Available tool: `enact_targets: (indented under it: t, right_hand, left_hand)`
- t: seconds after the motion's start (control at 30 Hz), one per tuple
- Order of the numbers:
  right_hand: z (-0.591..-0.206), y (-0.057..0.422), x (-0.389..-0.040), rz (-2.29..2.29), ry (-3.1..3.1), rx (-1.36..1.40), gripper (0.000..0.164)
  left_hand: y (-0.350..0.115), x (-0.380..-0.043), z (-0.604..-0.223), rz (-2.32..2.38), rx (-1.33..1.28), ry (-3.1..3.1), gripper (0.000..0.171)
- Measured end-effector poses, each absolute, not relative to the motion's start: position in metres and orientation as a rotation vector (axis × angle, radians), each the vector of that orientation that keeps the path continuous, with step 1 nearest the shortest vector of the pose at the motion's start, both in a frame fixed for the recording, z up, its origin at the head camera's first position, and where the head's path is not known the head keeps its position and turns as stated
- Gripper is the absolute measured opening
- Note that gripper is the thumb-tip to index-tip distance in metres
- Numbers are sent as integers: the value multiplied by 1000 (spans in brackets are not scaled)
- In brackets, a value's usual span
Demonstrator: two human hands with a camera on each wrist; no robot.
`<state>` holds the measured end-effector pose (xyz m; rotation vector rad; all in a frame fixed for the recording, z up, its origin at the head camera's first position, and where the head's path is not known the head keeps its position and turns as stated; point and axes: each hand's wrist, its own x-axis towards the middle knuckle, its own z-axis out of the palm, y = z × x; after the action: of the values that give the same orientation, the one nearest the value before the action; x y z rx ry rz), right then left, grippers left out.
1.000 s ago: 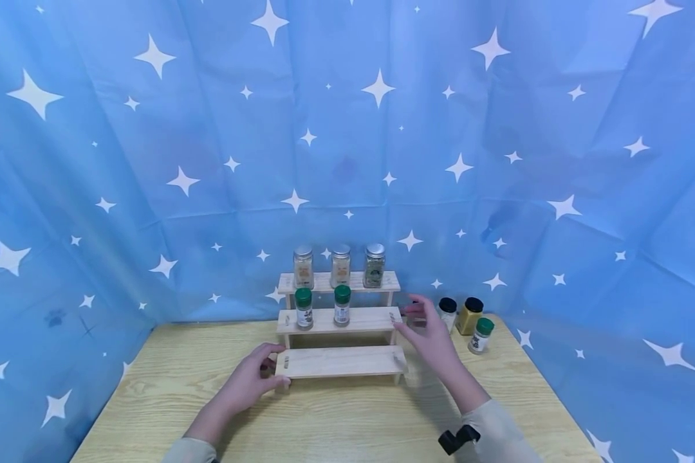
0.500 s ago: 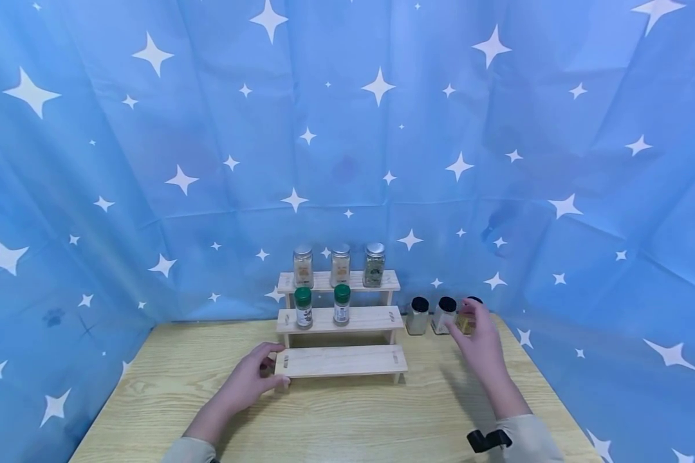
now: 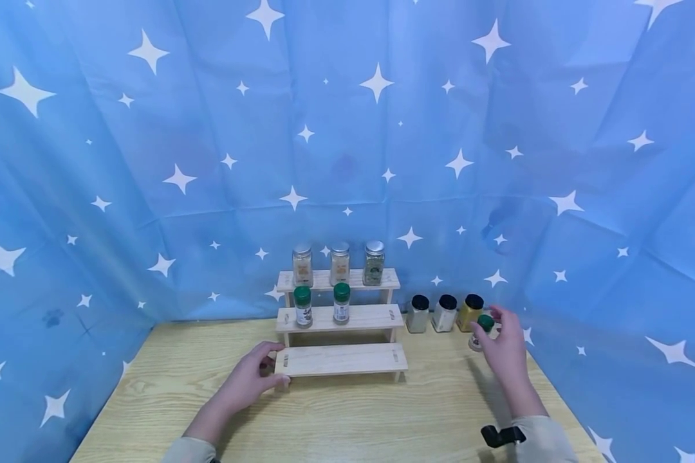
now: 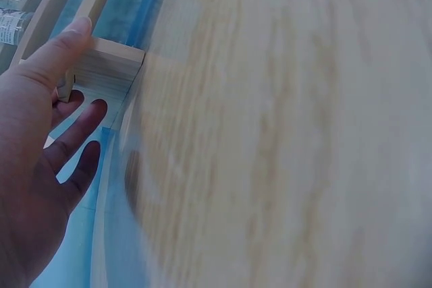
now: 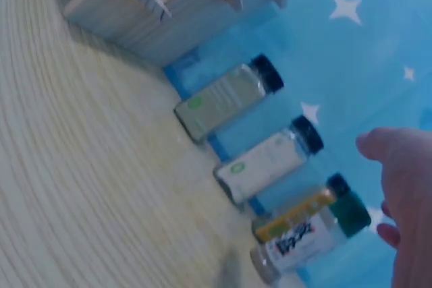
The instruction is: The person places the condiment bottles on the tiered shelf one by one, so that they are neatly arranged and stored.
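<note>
A three-step wooden spice rack (image 3: 342,361) stands on the table. My left hand (image 3: 248,381) grips the left end of its lowest step; in the left wrist view, the thumb lies on the wood, with a finger behind it and the others loose. At the far right, my right hand (image 3: 506,350) is around a spice jar with a green lid (image 3: 486,323), thumb and fingers spread on either side. The right wrist view shows the thumb apart from that green-lidded jar (image 5: 304,242), which stands upright in front of a yellow-filled jar (image 3: 470,314).
Two more black-lidded jars (image 3: 418,316) stand between the rack and the yellow one. Three silver-lidded jars (image 3: 340,267) occupy the top step, and two green-lidded jars (image 3: 304,310) the middle step. A blue star-patterned curtain (image 3: 347,161) hangs behind the wooden table (image 3: 347,424).
My right hand has moved right, from beside the rack, past the black-lidded jars, to the green-lidded jar. My left hand has stayed at the rack.
</note>
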<state>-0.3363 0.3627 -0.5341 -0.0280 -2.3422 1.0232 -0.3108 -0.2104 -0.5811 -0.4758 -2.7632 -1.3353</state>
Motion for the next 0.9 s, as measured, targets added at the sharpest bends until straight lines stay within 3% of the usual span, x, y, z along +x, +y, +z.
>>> enact_targets:
  t: [0.6, 0.9]
  right_hand:
    - [-561, 380, -347, 1244, -2389, -165, 68]
    - [-577, 382, -355, 1325, -2393, -170, 61]
  left_hand:
    - [-211, -312, -581, -1356, -469, -2767, 71]
    - [-211, -312, -582, -1344, -469, -2763, 71]
